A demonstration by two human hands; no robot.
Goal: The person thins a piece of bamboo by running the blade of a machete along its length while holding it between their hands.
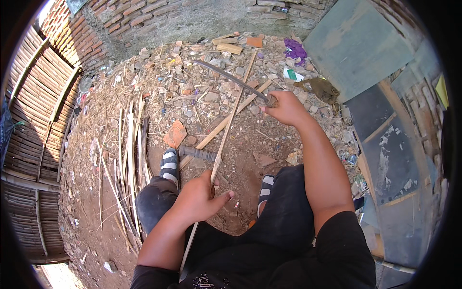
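Observation:
My left hand [202, 197] grips a long, thin bamboo strip [223, 144] with its thumb raised. The strip runs from near my lap up and away to the upper middle. My right hand [286, 107] is closed on the handle of a long dark blade [224, 73], which points up and to the left over the strip. A wider pale strip [213, 138] lies slanting on the ground beyond. A dark ribbed piece [195, 152], probably wood, lies on the dirt between my feet, partly behind the held strip.
A pile of cut strips [129, 168] lies left of my legs. Rubble [211, 96], a purple cloth [294, 50] and broken tile [175, 135] litter the ground. A woven bamboo panel [41, 111] stands left, a brick wall [139, 19] ahead, grey boards [356, 53] at right.

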